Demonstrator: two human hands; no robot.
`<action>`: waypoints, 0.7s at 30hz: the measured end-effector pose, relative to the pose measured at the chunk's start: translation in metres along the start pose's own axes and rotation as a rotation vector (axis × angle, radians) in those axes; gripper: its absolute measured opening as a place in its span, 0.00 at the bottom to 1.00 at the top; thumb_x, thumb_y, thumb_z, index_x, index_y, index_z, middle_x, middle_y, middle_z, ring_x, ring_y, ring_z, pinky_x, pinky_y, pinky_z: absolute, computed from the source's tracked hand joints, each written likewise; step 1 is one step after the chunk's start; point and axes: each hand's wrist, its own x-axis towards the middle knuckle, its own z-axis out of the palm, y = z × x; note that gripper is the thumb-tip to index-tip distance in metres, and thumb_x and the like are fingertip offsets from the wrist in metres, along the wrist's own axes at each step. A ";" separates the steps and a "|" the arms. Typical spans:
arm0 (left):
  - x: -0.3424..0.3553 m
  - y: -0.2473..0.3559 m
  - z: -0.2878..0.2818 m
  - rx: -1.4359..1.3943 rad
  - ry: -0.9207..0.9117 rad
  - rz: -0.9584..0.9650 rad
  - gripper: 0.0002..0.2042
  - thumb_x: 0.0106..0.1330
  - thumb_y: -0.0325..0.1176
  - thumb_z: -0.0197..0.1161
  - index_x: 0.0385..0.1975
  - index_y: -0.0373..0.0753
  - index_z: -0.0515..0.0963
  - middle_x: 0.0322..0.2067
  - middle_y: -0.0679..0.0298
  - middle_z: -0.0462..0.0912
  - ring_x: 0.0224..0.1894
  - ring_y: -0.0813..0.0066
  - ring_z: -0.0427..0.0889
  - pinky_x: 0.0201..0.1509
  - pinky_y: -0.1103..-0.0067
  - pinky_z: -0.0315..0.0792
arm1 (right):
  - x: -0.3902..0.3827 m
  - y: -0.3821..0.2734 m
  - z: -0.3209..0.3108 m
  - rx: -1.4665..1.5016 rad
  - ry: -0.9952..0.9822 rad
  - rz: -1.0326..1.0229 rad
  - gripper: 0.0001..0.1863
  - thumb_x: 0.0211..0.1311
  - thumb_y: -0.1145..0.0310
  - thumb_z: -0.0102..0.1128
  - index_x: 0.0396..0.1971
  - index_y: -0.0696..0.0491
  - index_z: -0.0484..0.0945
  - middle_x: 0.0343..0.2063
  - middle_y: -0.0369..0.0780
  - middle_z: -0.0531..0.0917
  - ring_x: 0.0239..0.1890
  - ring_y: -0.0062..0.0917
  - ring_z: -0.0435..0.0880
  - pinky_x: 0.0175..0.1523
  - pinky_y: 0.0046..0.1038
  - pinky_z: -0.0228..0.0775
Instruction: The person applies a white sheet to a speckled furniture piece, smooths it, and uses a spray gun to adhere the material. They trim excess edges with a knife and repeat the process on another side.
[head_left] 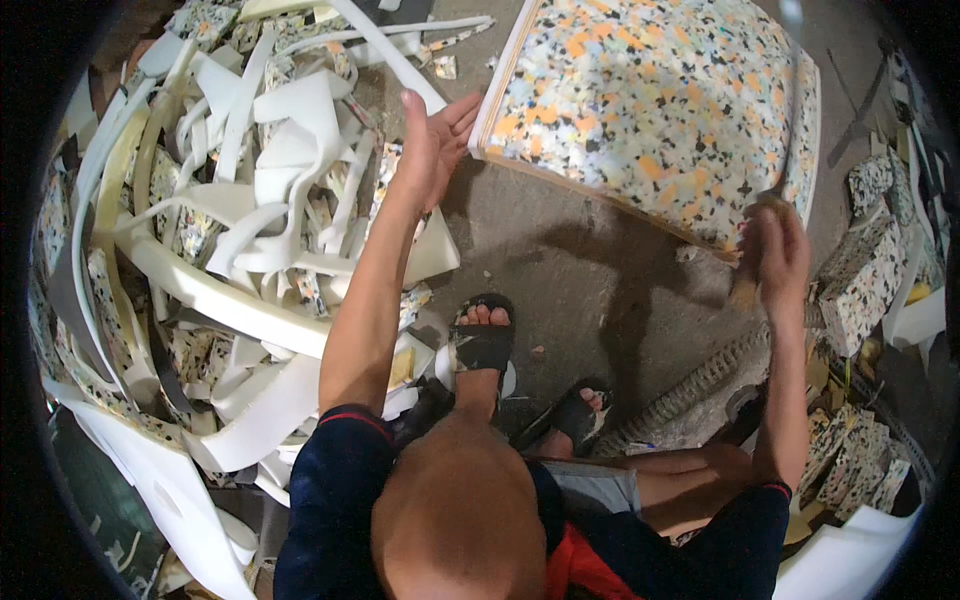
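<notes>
Facing the foam block's left edge, the left hand [432, 150] is spread wide, thumb up, its fingertips close to the edge; whether they touch, I cannot tell. The right hand [777, 250] is curled at the near right corner; blur hides whether it holds anything. Between the hands, ahead of the feet, is the block [640, 110], speckled orange, black and white. Nearer are dark sandals [483, 347] on the grey floor [560, 300]. White scraps [295, 150] heap at left; a ribbed hose [690, 395] and speckled offcuts [860, 275] lie at right.
</notes>
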 end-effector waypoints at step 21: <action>-0.037 -0.031 -0.010 0.534 0.433 0.273 0.11 0.67 0.34 0.66 0.42 0.32 0.82 0.33 0.67 0.84 0.34 0.84 0.78 0.40 0.84 0.72 | -0.025 0.002 0.139 -0.235 -0.298 -0.388 0.20 0.64 0.65 0.63 0.53 0.57 0.75 0.35 0.48 0.84 0.36 0.44 0.84 0.41 0.37 0.75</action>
